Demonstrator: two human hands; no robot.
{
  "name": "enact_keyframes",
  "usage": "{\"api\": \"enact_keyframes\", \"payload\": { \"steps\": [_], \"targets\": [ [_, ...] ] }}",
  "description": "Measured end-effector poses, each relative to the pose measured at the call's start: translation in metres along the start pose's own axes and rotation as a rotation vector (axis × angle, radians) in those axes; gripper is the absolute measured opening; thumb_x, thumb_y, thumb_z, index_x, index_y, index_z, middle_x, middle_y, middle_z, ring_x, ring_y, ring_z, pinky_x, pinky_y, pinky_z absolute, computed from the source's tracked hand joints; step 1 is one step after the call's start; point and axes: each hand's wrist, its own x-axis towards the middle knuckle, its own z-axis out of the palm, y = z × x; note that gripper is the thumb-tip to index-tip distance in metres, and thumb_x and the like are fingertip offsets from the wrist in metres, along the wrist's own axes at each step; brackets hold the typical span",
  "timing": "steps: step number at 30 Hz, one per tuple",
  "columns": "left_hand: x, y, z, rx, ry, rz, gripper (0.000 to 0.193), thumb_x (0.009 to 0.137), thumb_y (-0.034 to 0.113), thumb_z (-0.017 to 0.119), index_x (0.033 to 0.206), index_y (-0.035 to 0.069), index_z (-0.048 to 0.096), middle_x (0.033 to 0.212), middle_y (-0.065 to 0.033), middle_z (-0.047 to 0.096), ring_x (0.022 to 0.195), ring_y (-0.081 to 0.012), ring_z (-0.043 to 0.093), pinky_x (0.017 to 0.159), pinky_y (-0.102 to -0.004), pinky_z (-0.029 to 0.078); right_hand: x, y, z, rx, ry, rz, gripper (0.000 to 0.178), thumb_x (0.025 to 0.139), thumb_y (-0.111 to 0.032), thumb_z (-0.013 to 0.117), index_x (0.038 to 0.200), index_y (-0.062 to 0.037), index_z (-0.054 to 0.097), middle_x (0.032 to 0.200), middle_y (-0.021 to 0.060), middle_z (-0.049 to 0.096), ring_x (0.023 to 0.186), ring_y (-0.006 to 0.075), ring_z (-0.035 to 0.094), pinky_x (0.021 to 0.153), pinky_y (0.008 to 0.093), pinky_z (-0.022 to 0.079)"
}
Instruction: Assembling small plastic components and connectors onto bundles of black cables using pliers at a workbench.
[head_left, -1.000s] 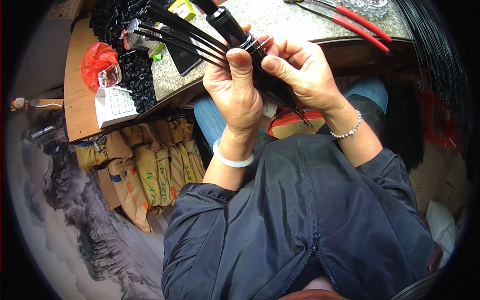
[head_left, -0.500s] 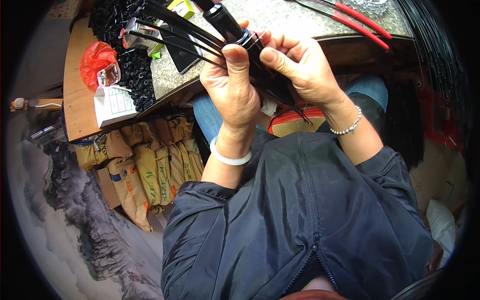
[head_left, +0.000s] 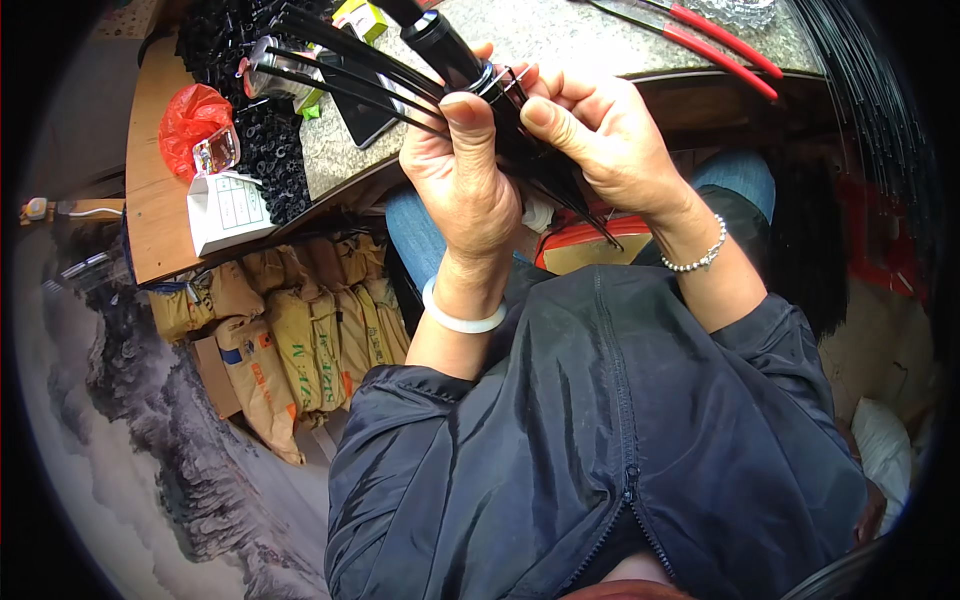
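Glossy black tube with a stepped collar (head_left: 443, 48) is what I see at the centre of the work, tilted, its upper part rising out of the grip toward the upper left; on my feed the left hand (head_left: 465, 180) is closed around it at the collar, thumb laid along the near side; the slim black rods (head_left: 350, 62) fan out from the grip to the upper left, and more dark strands run below it between the palms; the right hand (head_left: 605, 145) has thumb and fingers bent together just beside the collar, near a thin silvery wire (head_left: 513, 78), but I cannot tell what its fingertips pinch; left of the grip I make out a dark flat phone (head_left: 364, 112), then a heap of small black parts (head_left: 285, 170), a crumpled red plastic bag (head_left: 188, 125) and a white printed box (head_left: 222, 218); right of the grip, well apart on the speckled grey tabletop (head_left: 570, 42), lie red-handled pliers (head_left: 708, 52).
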Motion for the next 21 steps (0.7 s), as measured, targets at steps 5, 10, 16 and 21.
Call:
{"api": "enact_keyframes", "payload": {
  "steps": [5, 10, 16, 21],
  "targets": [
    [-0.0001, 0.0012, 0.0013, -0.020, 0.005, -0.011, 0.054, 0.086, 0.043, 0.052, 0.117, -0.002, 0.044, 0.095, -0.0142, 0.061, 0.091, -0.0231, 0.061, 0.085, -0.0344, 0.047, -0.0005, 0.0015, 0.0008, -0.003, 0.016, -0.019, 0.016, 0.087, -0.015, 0.059, 0.090, 0.0008, 0.060, 0.090, 0.0001, 0.060, 0.084, 0.0050, 0.051, 0.077, 0.0218, 0.043],
    [0.0002, 0.0017, -0.0006, -0.022, -0.012, -0.021, 0.054, 0.086, 0.043, 0.051, 0.117, -0.001, 0.044, 0.094, -0.0141, 0.061, 0.091, -0.0228, 0.060, 0.085, -0.0339, 0.047, -0.0020, -0.0005, 0.0026, -0.125, 0.023, -0.030, 0.014, 0.088, -0.013, 0.057, 0.086, 0.0002, 0.057, 0.085, -0.0021, 0.057, 0.079, 0.0038, 0.049, 0.073, 0.0205, 0.043],
    [0.0006, 0.0013, -0.0004, -0.026, 0.007, -0.009, 0.055, 0.086, 0.043, 0.050, 0.117, -0.001, 0.043, 0.094, -0.0146, 0.062, 0.091, -0.0227, 0.060, 0.085, -0.0338, 0.047, 0.0000, -0.0003, 0.0053, -0.108, 0.014, -0.069, 0.012, 0.088, -0.013, 0.056, 0.085, -0.0010, 0.056, 0.081, -0.0034, 0.055, 0.075, 0.0030, 0.047, 0.069, 0.0193, 0.042],
    [0.0001, 0.0018, -0.0037, 0.011, -0.026, -0.002, 0.054, 0.086, 0.043, 0.050, 0.118, -0.001, 0.043, 0.095, -0.0148, 0.062, 0.091, -0.0231, 0.060, 0.085, -0.0338, 0.047, -0.0018, -0.0003, 0.0081, -0.123, 0.056, -0.045, 0.013, 0.087, -0.014, 0.058, 0.086, -0.0012, 0.057, 0.080, -0.0037, 0.055, 0.074, 0.0026, 0.047, 0.068, 0.0194, 0.042]
  ]
}}
